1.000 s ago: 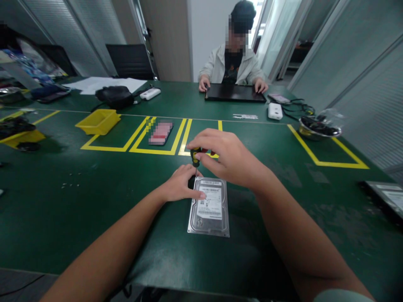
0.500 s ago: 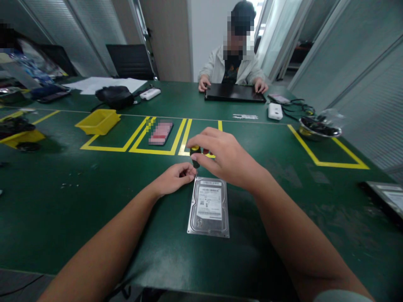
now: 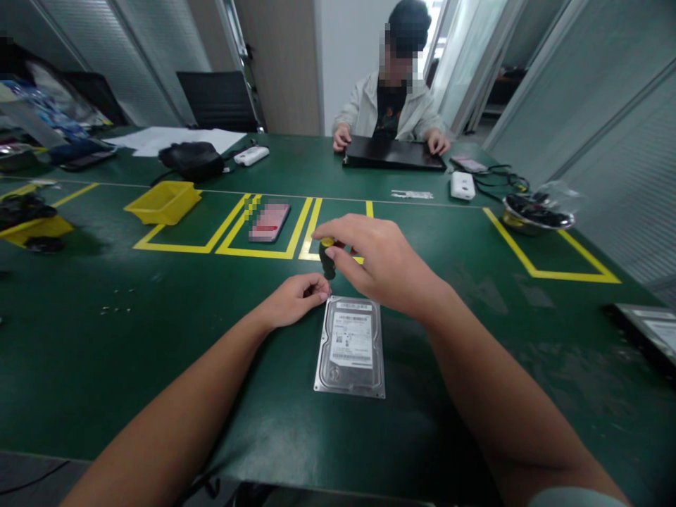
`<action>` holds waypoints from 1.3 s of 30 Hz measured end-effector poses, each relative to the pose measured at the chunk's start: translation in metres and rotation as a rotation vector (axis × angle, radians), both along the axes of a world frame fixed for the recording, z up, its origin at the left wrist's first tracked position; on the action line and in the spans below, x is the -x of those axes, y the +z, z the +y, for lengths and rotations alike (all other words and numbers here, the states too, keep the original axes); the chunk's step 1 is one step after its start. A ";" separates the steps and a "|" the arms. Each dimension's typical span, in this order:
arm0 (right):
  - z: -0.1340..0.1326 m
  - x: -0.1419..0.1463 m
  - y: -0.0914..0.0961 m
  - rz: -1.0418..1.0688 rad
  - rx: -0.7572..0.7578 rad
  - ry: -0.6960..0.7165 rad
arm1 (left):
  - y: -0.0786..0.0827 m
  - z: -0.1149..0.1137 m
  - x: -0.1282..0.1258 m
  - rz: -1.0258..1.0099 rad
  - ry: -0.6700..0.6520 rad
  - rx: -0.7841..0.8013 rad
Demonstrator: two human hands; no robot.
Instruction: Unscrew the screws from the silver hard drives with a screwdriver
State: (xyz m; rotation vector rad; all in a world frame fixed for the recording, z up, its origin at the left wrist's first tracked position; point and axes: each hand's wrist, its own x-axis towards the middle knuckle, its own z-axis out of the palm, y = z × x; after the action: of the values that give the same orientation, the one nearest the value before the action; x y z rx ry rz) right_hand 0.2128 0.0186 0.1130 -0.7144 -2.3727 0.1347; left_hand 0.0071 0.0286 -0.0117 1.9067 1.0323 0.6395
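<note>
A silver hard drive (image 3: 351,346) with a white label lies flat on the green table (image 3: 158,338) in front of me. My right hand (image 3: 377,264) is closed around a small black and yellow screwdriver (image 3: 327,259), held upright just above the drive's far left corner. My left hand (image 3: 296,299) rests on the table beside that corner, thumb and fingertips pinched together right at the screwdriver's tip. What the pinch holds is too small to see.
Several tiny screws (image 3: 117,308) lie loose on the table at left. Yellow tape boxes hold a yellow bin (image 3: 163,203) and a phone (image 3: 269,220). A metal bowl (image 3: 536,213) stands at right. Across the table a person (image 3: 393,105) has both hands on a black laptop (image 3: 393,155).
My left hand came off the drive's top edge and pinched shut beside the screwdriver tip. The right hand lifted the screwdriver slightly off the corner.
</note>
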 end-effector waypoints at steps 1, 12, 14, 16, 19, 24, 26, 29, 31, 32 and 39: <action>0.000 0.000 0.000 -0.005 0.004 0.004 | 0.001 0.000 0.000 0.005 0.001 -0.001; 0.003 -0.003 0.001 0.018 0.026 0.041 | 0.005 -0.001 -0.001 0.014 -0.005 0.001; 0.003 -0.004 0.001 0.013 0.015 0.046 | 0.003 -0.001 -0.001 0.020 -0.006 0.000; 0.003 -0.004 0.001 0.018 -0.002 0.047 | 0.002 0.000 -0.001 0.024 -0.006 -0.004; 0.002 -0.004 0.000 0.021 -0.020 0.048 | 0.001 0.000 -0.001 0.031 -0.001 -0.014; 0.000 -0.004 0.002 -0.012 0.013 0.032 | 0.000 0.000 -0.001 0.040 -0.004 -0.033; 0.000 -0.003 0.002 -0.020 0.018 0.018 | 0.000 0.000 -0.001 0.041 -0.005 -0.038; 0.000 -0.003 0.003 -0.025 0.028 -0.006 | 0.000 0.000 -0.001 0.043 -0.004 -0.046; 0.000 -0.003 0.003 -0.033 0.045 -0.026 | -0.001 0.000 -0.001 0.045 0.000 -0.052; 0.000 -0.003 0.003 -0.037 0.052 -0.035 | -0.001 0.000 -0.001 0.045 -0.001 -0.052; 0.000 -0.002 0.002 -0.051 0.037 -0.058 | -0.002 0.001 0.000 0.050 -0.003 -0.047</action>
State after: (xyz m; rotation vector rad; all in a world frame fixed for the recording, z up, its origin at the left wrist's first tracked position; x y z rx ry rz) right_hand 0.2148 0.0184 0.1155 -0.8127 -2.4005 0.1375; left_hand 0.0072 0.0297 -0.0135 1.9738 1.0539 0.6225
